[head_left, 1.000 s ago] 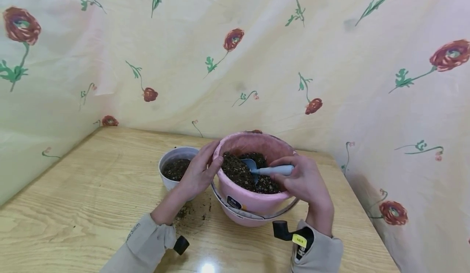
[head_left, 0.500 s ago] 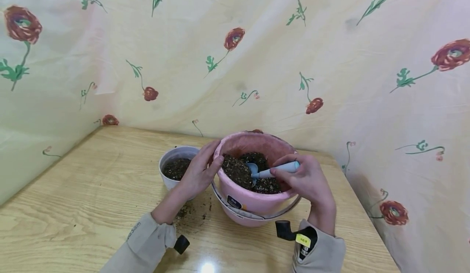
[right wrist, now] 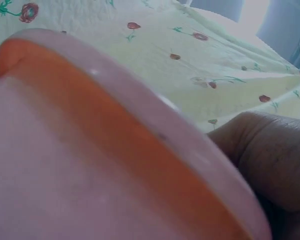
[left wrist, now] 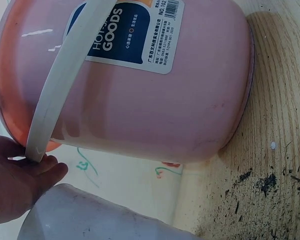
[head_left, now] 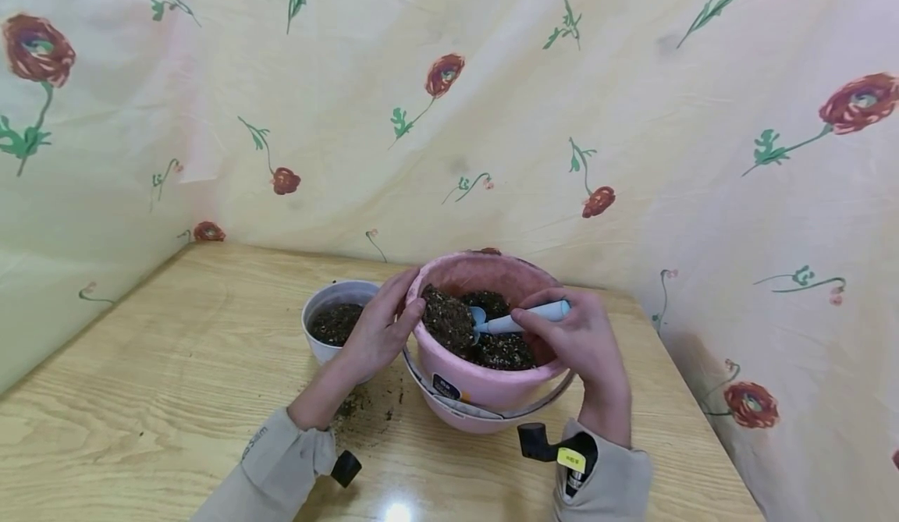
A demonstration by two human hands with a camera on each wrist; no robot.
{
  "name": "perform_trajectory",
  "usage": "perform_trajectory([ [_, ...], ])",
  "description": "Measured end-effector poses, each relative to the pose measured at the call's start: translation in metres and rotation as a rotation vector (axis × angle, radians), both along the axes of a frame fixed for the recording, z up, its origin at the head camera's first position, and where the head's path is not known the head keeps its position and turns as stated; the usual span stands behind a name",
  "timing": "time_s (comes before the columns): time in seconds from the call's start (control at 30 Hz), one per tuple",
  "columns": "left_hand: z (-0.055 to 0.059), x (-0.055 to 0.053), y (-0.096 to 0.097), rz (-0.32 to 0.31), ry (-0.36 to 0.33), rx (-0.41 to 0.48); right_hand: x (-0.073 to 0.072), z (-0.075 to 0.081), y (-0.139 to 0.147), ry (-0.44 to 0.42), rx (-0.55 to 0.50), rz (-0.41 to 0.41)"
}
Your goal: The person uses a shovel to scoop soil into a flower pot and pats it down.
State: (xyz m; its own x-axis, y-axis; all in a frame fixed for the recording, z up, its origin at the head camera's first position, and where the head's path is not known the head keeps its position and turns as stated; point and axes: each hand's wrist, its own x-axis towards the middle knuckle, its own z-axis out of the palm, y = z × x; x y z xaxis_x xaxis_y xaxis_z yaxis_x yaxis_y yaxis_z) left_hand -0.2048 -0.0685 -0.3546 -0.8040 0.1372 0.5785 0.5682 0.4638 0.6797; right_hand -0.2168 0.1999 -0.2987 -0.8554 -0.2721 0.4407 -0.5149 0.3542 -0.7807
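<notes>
A pink bucket (head_left: 485, 385) stands on the table with dark potting soil (head_left: 502, 350) inside. My left hand (head_left: 375, 331) grips its left rim, the thumb over the edge. In the left wrist view, the fingers of that hand (left wrist: 20, 182) lie under the rim by the white bail handle (left wrist: 65, 75). Above the soil my right hand (head_left: 583, 339) holds a light blue hand trowel (head_left: 534, 319) by its handle. Soil covers most of the blade, which points left. In the right wrist view, the bucket's rim (right wrist: 155, 125) hides the trowel and part of the right hand (right wrist: 275, 155).
Left of the bucket stands a white pot (head_left: 319, 342) partly filled with soil, close to the left forearm. Loose soil crumbs (head_left: 365, 413) lie on the wooden table (head_left: 175, 366). A flowered cloth (head_left: 337, 116) hangs behind and at both sides.
The trowel has shifted left in the bucket, its handle end lifting, and a clump of soil on its blade has risen toward the left rim. My left hand keeps its grip.
</notes>
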Motion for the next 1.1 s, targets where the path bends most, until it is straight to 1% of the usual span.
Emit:
perform_trajectory([
  [0.07,0.0,0.0,0.0,0.0,-0.007,-0.002,0.0,0.0,-0.003,-0.036,-0.026,-0.013],
  [0.23,0.001,0.001,0.0,0.002,-0.015,-0.003,0.002,0.003,-0.009,-0.146,-0.082,-0.082],
  [0.33,0.001,0.001,0.0,0.007,-0.018,-0.001,0.003,0.005,-0.011,-0.173,-0.09,-0.11],
  [0.4,0.001,0.001,0.0,0.007,-0.02,0.004,0.003,0.004,-0.011,-0.177,-0.088,-0.119],
  [0.6,0.001,0.001,0.0,-0.008,-0.031,0.01,0.005,0.004,-0.006,-0.148,-0.075,-0.129],
  [0.77,0.0,0.0,0.0,-0.019,-0.016,0.005,0.007,0.005,0.0,-0.095,-0.058,-0.146],
  [0.9,0.0,0.0,-0.001,-0.022,-0.016,0.0,0.011,0.008,0.006,-0.051,-0.076,-0.17],
  [0.97,0.0,0.0,-0.001,-0.022,-0.019,0.0,0.014,0.009,0.009,-0.047,-0.112,-0.18],
  [1.03,-0.001,0.0,-0.001,-0.022,-0.02,0.0,0.016,0.01,0.012,-0.06,-0.168,-0.167],
  [1.1,-0.001,0.0,-0.001,-0.024,-0.021,0.0,0.017,0.011,0.015,-0.07,-0.241,-0.137],
])
